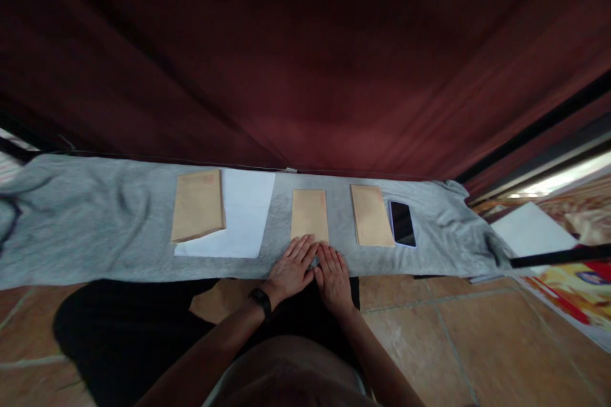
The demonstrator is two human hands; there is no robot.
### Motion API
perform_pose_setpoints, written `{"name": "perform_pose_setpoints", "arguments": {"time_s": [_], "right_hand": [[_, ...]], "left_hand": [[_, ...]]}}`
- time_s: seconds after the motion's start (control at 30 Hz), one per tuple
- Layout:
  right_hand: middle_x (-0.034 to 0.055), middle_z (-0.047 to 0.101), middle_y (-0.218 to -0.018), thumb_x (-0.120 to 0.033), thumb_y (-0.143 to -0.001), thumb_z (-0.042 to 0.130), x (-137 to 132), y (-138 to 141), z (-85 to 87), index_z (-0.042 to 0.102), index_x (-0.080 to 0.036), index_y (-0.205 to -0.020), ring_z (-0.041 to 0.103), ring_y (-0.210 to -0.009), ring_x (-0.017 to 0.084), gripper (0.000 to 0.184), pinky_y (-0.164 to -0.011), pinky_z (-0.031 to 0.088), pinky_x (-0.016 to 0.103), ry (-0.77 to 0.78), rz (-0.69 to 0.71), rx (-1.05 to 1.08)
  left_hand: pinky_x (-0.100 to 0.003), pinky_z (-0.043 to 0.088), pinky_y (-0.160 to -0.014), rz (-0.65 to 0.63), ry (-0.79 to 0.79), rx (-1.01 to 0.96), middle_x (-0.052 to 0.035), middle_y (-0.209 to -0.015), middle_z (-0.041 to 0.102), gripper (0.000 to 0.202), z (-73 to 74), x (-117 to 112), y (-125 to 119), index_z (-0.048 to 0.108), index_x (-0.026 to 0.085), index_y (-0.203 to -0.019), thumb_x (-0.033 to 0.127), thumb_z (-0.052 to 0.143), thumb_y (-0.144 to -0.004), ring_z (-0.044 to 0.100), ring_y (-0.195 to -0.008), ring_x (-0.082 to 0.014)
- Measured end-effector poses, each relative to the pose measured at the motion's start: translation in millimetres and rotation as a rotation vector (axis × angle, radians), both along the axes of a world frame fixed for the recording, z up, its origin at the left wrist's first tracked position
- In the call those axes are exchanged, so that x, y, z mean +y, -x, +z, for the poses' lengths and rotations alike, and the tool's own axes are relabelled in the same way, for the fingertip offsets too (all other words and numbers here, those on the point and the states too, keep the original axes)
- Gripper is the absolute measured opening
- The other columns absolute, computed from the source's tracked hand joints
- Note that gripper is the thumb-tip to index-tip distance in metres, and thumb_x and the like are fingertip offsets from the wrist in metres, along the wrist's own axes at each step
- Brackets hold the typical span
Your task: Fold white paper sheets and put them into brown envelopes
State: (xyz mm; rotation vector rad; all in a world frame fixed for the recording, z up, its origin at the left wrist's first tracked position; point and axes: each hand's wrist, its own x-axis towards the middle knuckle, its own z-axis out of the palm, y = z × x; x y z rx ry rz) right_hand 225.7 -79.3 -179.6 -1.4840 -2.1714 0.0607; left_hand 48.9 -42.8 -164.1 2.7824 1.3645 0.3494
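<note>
Both my hands lie flat, side by side, on a grey cloth [95, 222] spread along the floor. My left hand [291, 270], with a dark band on its wrist, has its fingers stretched out over the near edge of a brown envelope [310, 213]. My right hand [333, 276] rests open just right of it, fingertips at the envelope's near corner. Neither hand holds anything.
A stack of brown envelopes [198, 203] lies on a white sheet [245, 216] to the left. Another brown envelope [371, 215] and a dark phone [401, 223] lie to the right. A dark red curtain [305, 57] hangs behind. White paper [532, 229] sits far right on tiled floor [429, 337].
</note>
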Motion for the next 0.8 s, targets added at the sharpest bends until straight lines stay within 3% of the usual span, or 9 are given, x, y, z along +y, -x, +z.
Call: {"name": "perform_pose_setpoints", "arguments": {"time_s": [0.23, 0.4, 0.53, 0.67, 0.8], "right_hand": [[0.0129, 0.053, -0.149, -0.019, -0.101, 0.038, -3.3, 0.7, 11.6, 0.041, -0.018, -0.152, 0.046, -0.14, 0.026, 0.051, -0.115, 0.04, 0.052, 0.035, -0.003, 0.098], [0.0095, 0.065, -0.131, -0.012, -0.096, 0.04, -38.8, 8.9, 21.8, 0.055, -0.024, -0.14, 0.064, -0.118, 0.021, 0.048, -0.098, 0.057, 0.039, 0.212, 0.163, 0.257], [0.01, 0.057, -0.143, -0.01, -0.09, 0.048, -61.3, 14.2, 24.9, 0.045, -0.022, -0.148, 0.059, -0.127, 0.023, 0.06, -0.101, 0.057, 0.037, 0.325, 0.201, 0.281], [0.0068, 0.065, -0.132, -0.007, -0.092, 0.043, -55.3, 10.5, 31.9, 0.053, -0.027, -0.142, 0.063, -0.121, 0.02, 0.054, -0.102, 0.056, 0.035, 0.331, 0.196, 0.339], [0.008, 0.068, -0.128, -0.011, -0.096, 0.042, -32.8, 4.4, 37.5, 0.058, -0.026, -0.138, 0.064, -0.119, 0.021, 0.047, -0.102, 0.055, 0.038, 0.223, 0.136, 0.315]], "left_hand": [[-0.048, 0.016, -0.124, -0.019, 0.01, 0.046, -0.0174, -0.163, 0.03, 0.074, -7.1, 0.5, 0.5, 0.031, 0.012, -0.156, 0.045, 0.05, -0.092, 0.023, -0.153, -0.0277], [-0.048, 0.017, -0.123, -0.021, 0.0, 0.088, -0.0174, -0.164, 0.027, 0.071, -10.3, 1.7, 2.2, 0.028, 0.014, -0.157, 0.041, 0.05, -0.095, 0.023, -0.153, -0.028], [-0.047, 0.019, -0.123, -0.018, -0.008, 0.09, -0.0163, -0.164, 0.027, 0.071, -8.6, 2.4, 1.3, 0.028, 0.018, -0.158, 0.046, 0.051, -0.096, 0.025, -0.152, -0.0283], [-0.047, 0.018, -0.123, -0.008, -0.012, 0.074, -0.0126, -0.166, 0.024, 0.071, -7.2, 1.4, 0.5, 0.025, 0.027, -0.159, 0.045, 0.054, -0.096, 0.025, -0.152, -0.0272], [-0.047, 0.016, -0.123, -0.012, 0.006, 0.066, -0.0133, -0.166, 0.022, 0.074, -9.2, 2.2, 2.3, 0.025, 0.027, -0.159, 0.045, 0.056, -0.094, 0.024, -0.152, -0.0285]]}}
